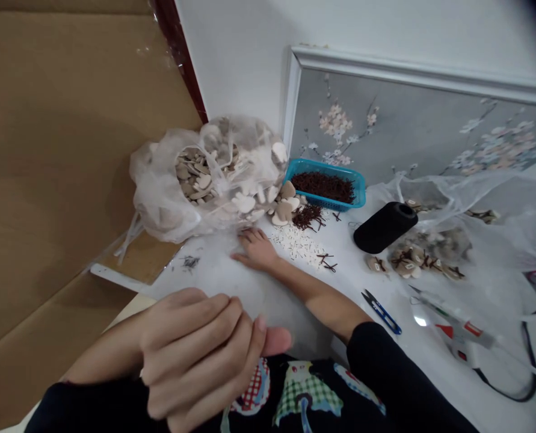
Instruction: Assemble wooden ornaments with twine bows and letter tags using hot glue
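My left hand (204,355) is close to the camera, its fingers curled inward and the thumb tip pressed out beyond them. Whatever it holds, if anything, is hidden by the fingers. Stretched out on the white table, my right hand (259,249) has its fingers spread, the tips at the lower edge of a white mesh bag (154,198) full of beige wooden heart shapes (199,174). Just right of that hand lie loose wooden hearts (286,207), a scatter of small white pieces (298,242) and a pile of dark brown bows (308,218).
A blue basket (360,195) of brown bows stands behind. Rightward are a black cylinder (385,227), finished bow-tied pieces (409,261), blue thread snips (382,313) and a glue gun (466,343) with a cord. Cardboard (60,150) walls the left; a framed picture (412,132) leans behind.
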### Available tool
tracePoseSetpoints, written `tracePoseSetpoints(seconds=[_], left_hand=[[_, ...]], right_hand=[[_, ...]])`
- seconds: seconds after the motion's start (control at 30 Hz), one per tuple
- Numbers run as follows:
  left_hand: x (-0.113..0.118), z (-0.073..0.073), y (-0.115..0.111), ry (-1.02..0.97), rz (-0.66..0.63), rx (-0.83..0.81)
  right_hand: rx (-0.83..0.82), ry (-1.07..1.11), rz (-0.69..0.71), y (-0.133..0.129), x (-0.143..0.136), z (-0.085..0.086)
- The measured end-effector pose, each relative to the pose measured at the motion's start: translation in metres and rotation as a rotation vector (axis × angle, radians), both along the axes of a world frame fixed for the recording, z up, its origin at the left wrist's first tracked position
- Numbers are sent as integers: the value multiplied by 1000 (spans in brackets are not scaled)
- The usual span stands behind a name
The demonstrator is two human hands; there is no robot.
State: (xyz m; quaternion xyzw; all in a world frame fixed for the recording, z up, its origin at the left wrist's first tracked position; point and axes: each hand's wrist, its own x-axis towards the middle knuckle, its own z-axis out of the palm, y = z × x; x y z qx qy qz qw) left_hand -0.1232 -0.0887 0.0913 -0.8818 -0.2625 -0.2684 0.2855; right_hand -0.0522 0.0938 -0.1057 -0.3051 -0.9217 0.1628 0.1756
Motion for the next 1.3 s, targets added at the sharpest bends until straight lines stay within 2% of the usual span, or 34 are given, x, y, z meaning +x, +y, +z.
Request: tracePoseSetpoints(seconds=[0.03, 0.1, 0.17, 0.27, 0.4, 0.5, 0.57, 0.67, 0.77, 0.83, 0.9, 1.03, 1.07, 1.2, 1.23, 1.3], left_hand=[[3, 5, 6, 131, -138, 152], [5, 12, 18, 276, -174, 229], [5, 15, 27, 304, -172, 224], [6, 15, 35, 270, -211, 245], [10, 8, 39, 210, -268, 273], [13, 1, 39, 113, -256, 189], [15, -3, 39, 70, -227, 125], [19, -9, 42, 81, -230, 198], [21, -14, 46, 119, -266, 296], [21, -16, 47, 137, -273, 290], [21, -18, 48, 124, -263, 176], [21, -19, 46, -40, -214, -268], [22, -18, 45, -75, -209, -322], [26, -18, 42, -116, -232, -371], [28, -19, 42, -121, -202, -428], [32, -25, 48, -132, -49, -661]], right_hand=[[27, -20, -21, 4, 1, -2], [41, -48, -65, 8, 5, -5], [30, -69, -81, 9, 11, -7], [15, -72, -128, 4, 25, -4], [5, -73, -317, -6, 55, 8], [22, -48, -515, -12, 71, 22], [34, -3, -570, -15, 74, 29], [6, 38, -439, -20, 70, 31], [-25, -2, -170, -25, 69, 21], [-12, -61, -28, -28, 72, 12], [11, -100, 19, -29, 77, 4], [-10, -104, -55, -30, 85, -2], [-22, -103, -84, -30, 87, -3], [-67, -102, -265, -29, 96, -1], [-80, -100, -312, -28, 100, 1], [-113, -86, -361, -27, 108, 8]])
